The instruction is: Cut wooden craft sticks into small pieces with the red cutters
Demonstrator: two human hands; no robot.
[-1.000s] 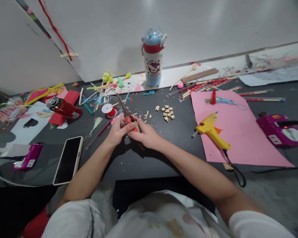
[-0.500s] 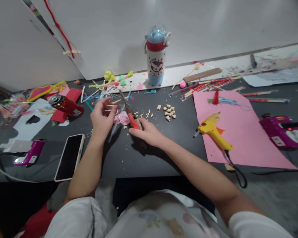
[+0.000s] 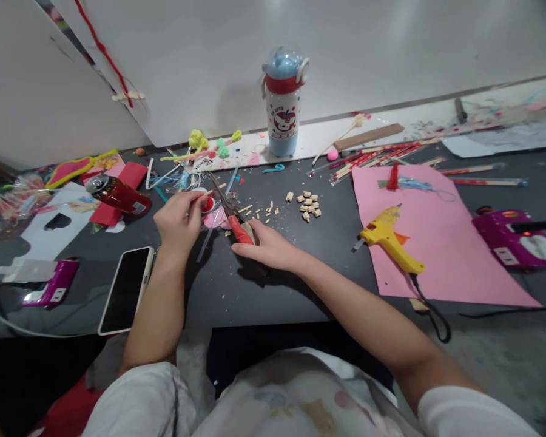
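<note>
My right hand [image 3: 267, 246] is closed around the red handles of a pair of scissors [image 3: 231, 213], whose blades point up and to the left over the dark table [image 3: 255, 291]. My left hand [image 3: 178, 220] pinches a thin wooden stick [image 3: 210, 193] just left of the blades, beside a red and white thread spool [image 3: 206, 204]. Small cut wooden pieces [image 3: 308, 204] lie scattered to the right of the scissors.
A phone [image 3: 126, 289] lies face up at the left, a red can [image 3: 117, 193] beyond it. A yellow glue gun [image 3: 387, 238] rests on pink paper [image 3: 432, 243]. A water bottle [image 3: 281, 103] stands at the back. A purple box [image 3: 514, 238] sits at the right.
My left hand left the scissors, swung out to the left with fingers spread, then closed on a thin stick by the spool. The right hand stayed on the scissors.
</note>
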